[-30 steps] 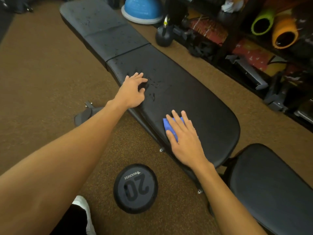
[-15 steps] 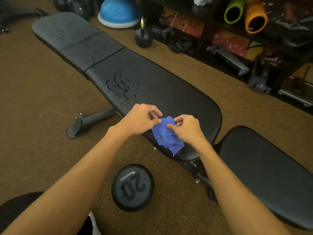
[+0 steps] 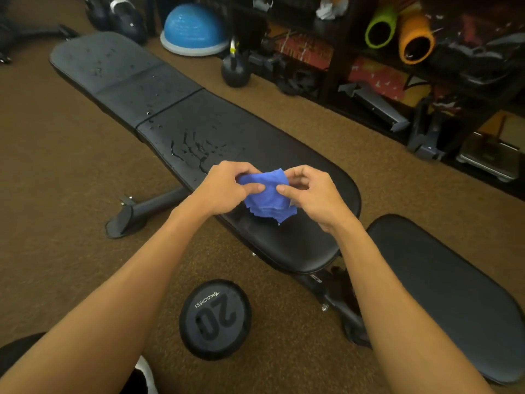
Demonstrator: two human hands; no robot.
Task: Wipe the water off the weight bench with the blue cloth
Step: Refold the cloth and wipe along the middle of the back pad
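Nearest, on the brown carpet floor (image 3: pixel 56 194): a round black rubber weight end marked "20" (image 3: pixel 215 319), just beside the bench frame. To its right, a separate black padded seat cushion (image 3: pixel 443 294).

Above these, two bare forearms reaching in from the bottom edge. Left hand (image 3: pixel 224 186) curled, pinching the left side of a crumpled blue cloth (image 3: pixel 267 199) between thumb and fingertips. Right hand (image 3: pixel 315 194) curled too, gripping the cloth's right side with thumb and forefinger. Cloth bunched between both hands, over the near end of the long black padded surface (image 3: pixel 298 245). Seemingly held just off the pad, though contact underneath hard to tell from this angle.

Just beyond the hands, streaks and beads of water (image 3: pixel 196 149) spread across the middle of the surface. More scattered droplets on the far pad section past the seam.

Farther back on the floor, a black kettlebell (image 3: pixel 235 71) and a blue half-dome balance trainer (image 3: pixel 194 29). Behind them, on dark shelving, a rolled green mat (image 3: pixel 380 29) beside a rolled orange mat (image 3: pixel 416 38).
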